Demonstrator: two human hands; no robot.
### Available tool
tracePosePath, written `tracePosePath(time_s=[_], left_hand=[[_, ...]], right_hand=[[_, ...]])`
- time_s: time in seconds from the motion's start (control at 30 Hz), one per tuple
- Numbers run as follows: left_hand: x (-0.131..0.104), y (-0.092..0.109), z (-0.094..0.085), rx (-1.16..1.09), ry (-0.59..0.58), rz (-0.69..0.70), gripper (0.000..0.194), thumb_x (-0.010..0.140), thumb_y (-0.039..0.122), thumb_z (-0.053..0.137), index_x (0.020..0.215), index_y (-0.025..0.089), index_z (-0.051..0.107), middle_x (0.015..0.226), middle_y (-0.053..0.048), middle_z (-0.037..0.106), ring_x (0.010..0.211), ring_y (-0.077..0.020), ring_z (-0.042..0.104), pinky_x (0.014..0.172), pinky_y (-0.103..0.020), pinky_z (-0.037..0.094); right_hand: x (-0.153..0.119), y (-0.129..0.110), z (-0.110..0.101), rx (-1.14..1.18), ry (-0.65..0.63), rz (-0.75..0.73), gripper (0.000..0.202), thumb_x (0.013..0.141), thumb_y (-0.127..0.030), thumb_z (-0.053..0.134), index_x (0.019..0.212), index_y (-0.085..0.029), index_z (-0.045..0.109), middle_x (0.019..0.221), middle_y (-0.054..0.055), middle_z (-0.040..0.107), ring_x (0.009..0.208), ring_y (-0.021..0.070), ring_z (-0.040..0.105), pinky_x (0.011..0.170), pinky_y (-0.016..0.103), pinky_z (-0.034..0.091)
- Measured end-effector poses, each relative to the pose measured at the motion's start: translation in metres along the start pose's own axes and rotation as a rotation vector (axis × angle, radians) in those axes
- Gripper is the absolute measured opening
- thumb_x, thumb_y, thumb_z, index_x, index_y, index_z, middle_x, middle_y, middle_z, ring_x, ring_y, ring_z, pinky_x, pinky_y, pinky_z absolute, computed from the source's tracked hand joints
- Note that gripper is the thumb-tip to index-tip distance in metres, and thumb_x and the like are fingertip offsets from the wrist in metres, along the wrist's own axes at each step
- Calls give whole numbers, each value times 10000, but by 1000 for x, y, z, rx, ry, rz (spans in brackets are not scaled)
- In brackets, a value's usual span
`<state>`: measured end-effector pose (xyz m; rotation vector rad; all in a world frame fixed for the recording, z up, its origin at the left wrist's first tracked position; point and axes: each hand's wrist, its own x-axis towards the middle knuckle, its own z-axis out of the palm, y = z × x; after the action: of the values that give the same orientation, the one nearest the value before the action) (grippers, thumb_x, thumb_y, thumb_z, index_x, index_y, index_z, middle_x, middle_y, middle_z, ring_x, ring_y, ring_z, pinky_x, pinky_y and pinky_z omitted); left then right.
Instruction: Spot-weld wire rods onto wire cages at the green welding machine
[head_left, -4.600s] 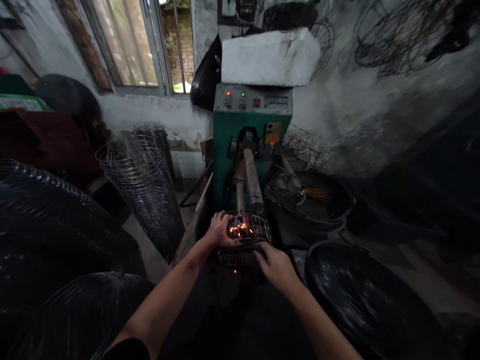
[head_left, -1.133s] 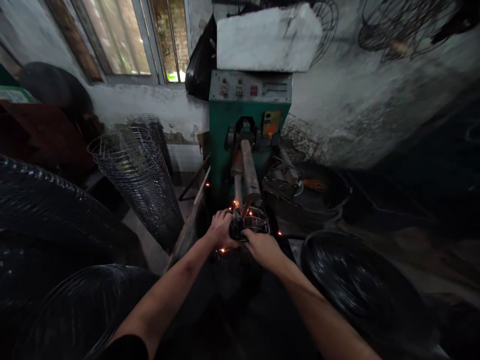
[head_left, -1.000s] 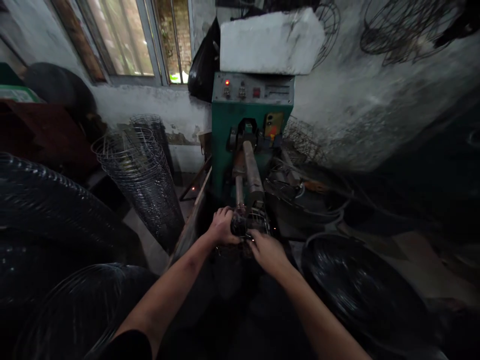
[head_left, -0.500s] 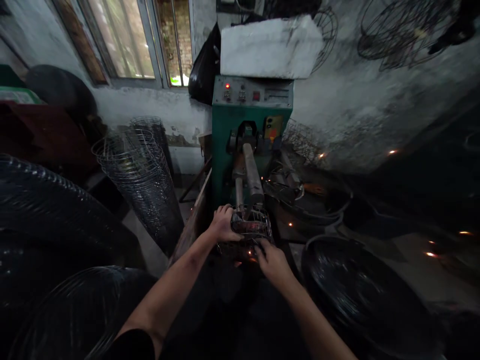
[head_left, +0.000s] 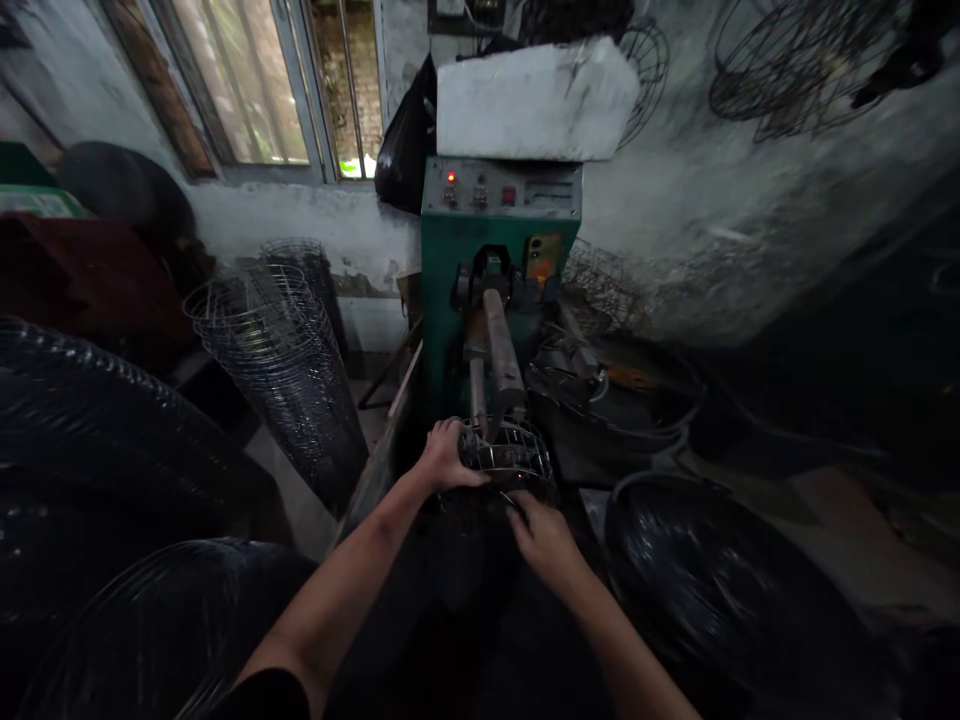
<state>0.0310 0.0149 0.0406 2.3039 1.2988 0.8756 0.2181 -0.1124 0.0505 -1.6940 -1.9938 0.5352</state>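
Note:
A round wire basket point(head_left: 517, 452) sits at the lower end of the metal arms of a green machine point(head_left: 446, 300). My left hand point(head_left: 448, 458) grips the basket's left side, its thumb stretched along the near edge. My right hand point(head_left: 541, 532) is closed at the basket's near side, with its fingers pinching a thin dark wire piece that is hard to make out. The machine's upper metal arm point(head_left: 502, 350) slopes down to the basket between my hands. A small red light glows on the control panel point(head_left: 544, 192).
Stacked wire baskets point(head_left: 277, 360) stand at the left. Large dark wrapped bundles point(head_left: 720, 580) lie at the lower right and lower left. A black tub point(head_left: 637, 430) stands right of the machine. A white foam block point(head_left: 532, 100) rests on top of it.
The sparks that flew around the basket and across the right side are gone. The basket has turned or shifted slightly right, and my right hand has moved a little lower.

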Motion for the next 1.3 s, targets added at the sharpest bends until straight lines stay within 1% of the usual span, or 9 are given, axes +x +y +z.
tracePosePath(time_s=[0.1, 0.33, 0.4, 0.53, 0.7, 0.87, 1.03, 1.17, 1.3], left_hand=[[0, 0, 5, 24, 12, -7, 901, 388, 468, 901, 1148, 131, 553, 1255, -180, 532, 1217, -389, 472, 1021, -528, 416], [7, -2, -1, 40, -20, -38, 901, 405, 475, 906, 1163, 149, 545, 1312, -180, 486, 1228, -394, 463, 1015, -559, 410], [8, -5, 0, 33, 3, -18, 889, 407, 477, 903, 1157, 158, 546, 1274, -165, 510, 1202, -389, 484, 998, -553, 426], [8, -10, 4, 47, 76, 56, 868, 409, 461, 900, 1145, 158, 553, 1221, -151, 542, 1154, -376, 509, 979, -532, 446], [18, -10, 2, 79, 51, 17, 877, 400, 453, 902, 1141, 153, 542, 1255, -164, 525, 1180, -383, 498, 982, -531, 448], [32, -12, -1, 98, 35, -14, 855, 401, 461, 903, 1117, 165, 540, 1234, -146, 541, 1175, -371, 499, 984, -499, 447], [39, -21, -1, 91, 31, -13, 838, 405, 462, 904, 1103, 177, 540, 1224, -128, 545, 1135, -361, 517, 958, -488, 456], [43, -24, 3, 78, 27, -18, 834, 412, 468, 897, 1108, 172, 549, 1191, -122, 563, 1126, -354, 522, 952, -498, 460], [44, -26, 0, 52, 8, -2, 873, 431, 501, 899, 1154, 160, 550, 1234, -141, 555, 1168, -365, 509, 994, -530, 438]], right_hand=[[-3, 0, -1, 20, -37, 17, 294, 904, -215, 381, 1075, -151, 611, 996, 119, 719, 931, 250, 679, 844, 359, 508], [-6, 7, -2, 61, -43, 23, 301, 912, -225, 374, 1083, -162, 614, 1011, 119, 723, 944, 248, 684, 849, 351, 508], [-8, 8, 0, 71, -35, 12, 316, 907, -226, 366, 1091, -158, 613, 1020, 121, 722, 959, 252, 683, 854, 356, 506], [-12, 9, 4, 83, -54, 39, 311, 898, -250, 369, 1053, -162, 624, 961, 114, 730, 898, 259, 694, 791, 351, 510], [-16, 11, 4, 109, -58, 72, 326, 893, -261, 360, 1043, -150, 628, 949, 121, 733, 902, 262, 696, 795, 353, 508], [-18, 12, 4, 107, -79, 74, 331, 881, -248, 391, 1090, -149, 627, 1045, 133, 729, 984, 267, 686, 855, 355, 501], [-20, 18, 11, 110, -50, 78, 293, 884, -234, 408, 1050, -175, 643, 947, 113, 740, 892, 244, 701, 792, 324, 514], [-17, 18, 16, 145, -60, 97, 309, 880, -244, 394, 1035, -182, 654, 968, 113, 745, 915, 263, 701, 809, 363, 518], [-17, 14, 14, 286, -75, 120, 319, 853, -331, 427, 1015, -198, 669, 949, 103, 753, 910, 279, 701, 821, 402, 518]])
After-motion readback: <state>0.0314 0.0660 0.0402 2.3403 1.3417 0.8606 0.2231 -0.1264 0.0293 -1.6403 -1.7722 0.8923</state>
